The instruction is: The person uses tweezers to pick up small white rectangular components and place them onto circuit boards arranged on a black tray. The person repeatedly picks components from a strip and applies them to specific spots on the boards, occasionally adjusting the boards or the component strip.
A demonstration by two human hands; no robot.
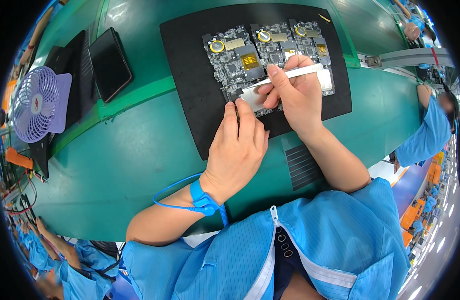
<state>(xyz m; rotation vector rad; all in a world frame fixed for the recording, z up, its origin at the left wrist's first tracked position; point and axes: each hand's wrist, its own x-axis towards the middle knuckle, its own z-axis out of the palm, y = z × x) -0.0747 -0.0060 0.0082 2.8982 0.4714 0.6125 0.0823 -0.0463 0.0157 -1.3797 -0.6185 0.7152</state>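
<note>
Several dark circuit boards lie in a joined row, the left board [227, 64], the middle board [273, 48] and the right board [308, 41], each with a round yellow-rimmed coin cell. My left hand [238, 150] is at the near left corner of the left board, its bent fingertips pressed against that edge. A blue wrist strap [200, 199] circles that wrist. Pinched in my right hand [301, 102] is a pair of white tweezers [305, 70], tips slanting left over a silver metal plate [254, 98] on the board. My right hand covers part of the middle board.
Under the boards is a black mat [190, 95] on a green bench [115, 165]. To the left are a phone [110, 65] and a purple fan [38, 102]. A striped vent-like patch [303, 167] lies near my right forearm. Other people in blue sit around.
</note>
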